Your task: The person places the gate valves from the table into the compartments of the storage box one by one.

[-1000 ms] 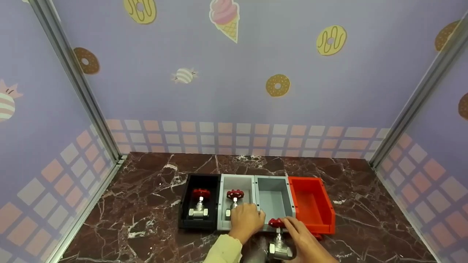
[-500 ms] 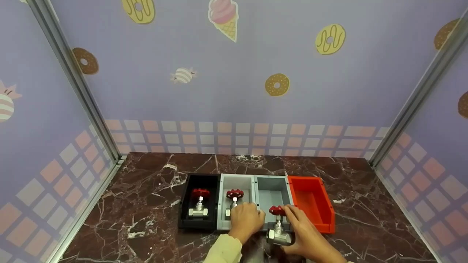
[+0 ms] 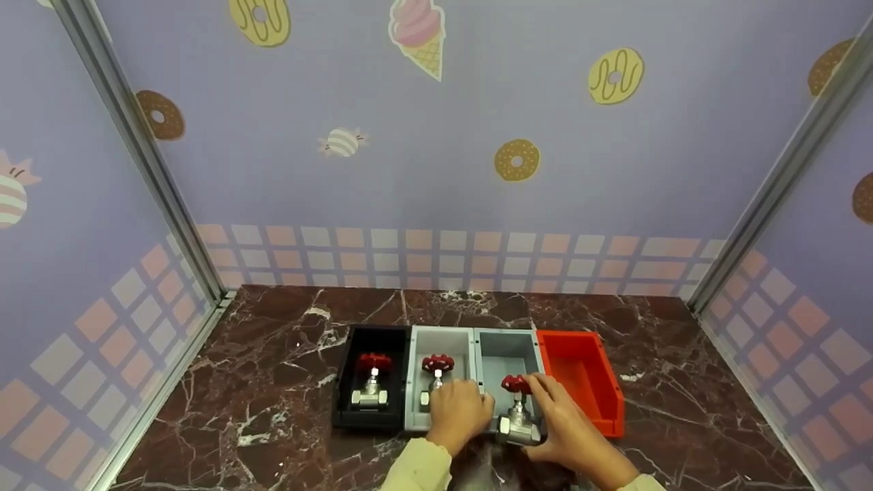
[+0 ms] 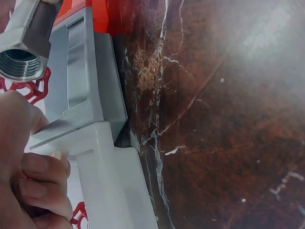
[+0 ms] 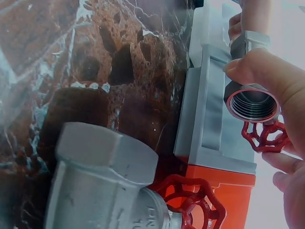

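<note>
My right hand (image 3: 569, 426) holds a silver gate valve (image 3: 518, 428) with a red handwheel (image 3: 515, 384), upright over the front of the grey bin (image 3: 508, 346). In the right wrist view the thumb (image 5: 250, 67) lies across the valve's body, its threaded opening facing the camera, while fingers reach the handwheel. My left hand (image 3: 462, 412) pinches the adjoining walls of the grey bin and the white bin (image 4: 107, 167), curled fingers (image 4: 43, 191) inside the white one. A similar valve (image 3: 438, 372) stands in the white bin, partly hidden by this hand. Another valve (image 3: 370, 389) stands in the black bin (image 3: 344, 389).
A red bin (image 3: 576, 361) ends the row on the right, its inside showing no valve. Close to the right wrist camera, another valve (image 5: 102, 162) is in front of the bins, hidden in the head view. Dark marbled tabletop (image 3: 273, 382) and patterned walls surround the row.
My right hand has raised the gate valve from in front of the row and carried it forward to the grey bin's front. The left hand has stayed at the bin walls.
</note>
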The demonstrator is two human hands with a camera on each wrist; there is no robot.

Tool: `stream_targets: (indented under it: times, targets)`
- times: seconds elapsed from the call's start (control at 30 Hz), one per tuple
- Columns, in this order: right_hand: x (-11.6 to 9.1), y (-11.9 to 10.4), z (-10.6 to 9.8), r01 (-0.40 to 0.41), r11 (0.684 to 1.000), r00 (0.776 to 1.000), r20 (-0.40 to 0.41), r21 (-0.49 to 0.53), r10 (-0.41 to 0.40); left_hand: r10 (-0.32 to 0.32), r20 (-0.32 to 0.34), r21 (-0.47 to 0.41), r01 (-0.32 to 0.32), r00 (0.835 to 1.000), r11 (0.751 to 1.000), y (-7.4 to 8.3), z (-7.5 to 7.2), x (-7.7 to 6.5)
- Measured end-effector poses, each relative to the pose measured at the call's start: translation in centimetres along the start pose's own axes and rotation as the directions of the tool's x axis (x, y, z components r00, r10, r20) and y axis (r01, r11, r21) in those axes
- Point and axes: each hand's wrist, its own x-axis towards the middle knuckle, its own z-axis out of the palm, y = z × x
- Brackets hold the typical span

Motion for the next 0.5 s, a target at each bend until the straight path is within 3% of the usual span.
stream_targets:
  times: [0.3,0.5]
  targets:
    - [0.7,0.7,0.2,-0.024,0.999,1.0,0.021,0.035,0.023,0.004,-0.01,-0.004,-0.004,1.0,1.0,0.0,0.1,0.0]
    - [1.0,1.2,0.5,-0.019,0.999,1.0,0.012,0.047,0.018,0.018,-0.058,-0.009,-0.019,0.998,1.0,0.0,0.1,-0.1]
